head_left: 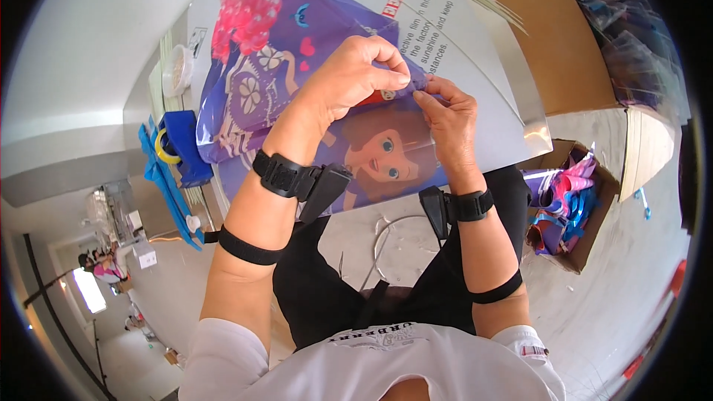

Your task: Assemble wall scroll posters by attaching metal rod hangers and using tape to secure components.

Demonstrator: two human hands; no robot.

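Panel (pixel 496 108) under pinched LH (pixel 358 74), RH (pixel 453 120)

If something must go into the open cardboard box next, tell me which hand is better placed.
Probably the right hand: it is nearer the open cardboard box, on that side; the left hand would likely have to cross the right arm. Both hands have fingers on the purple printed film.
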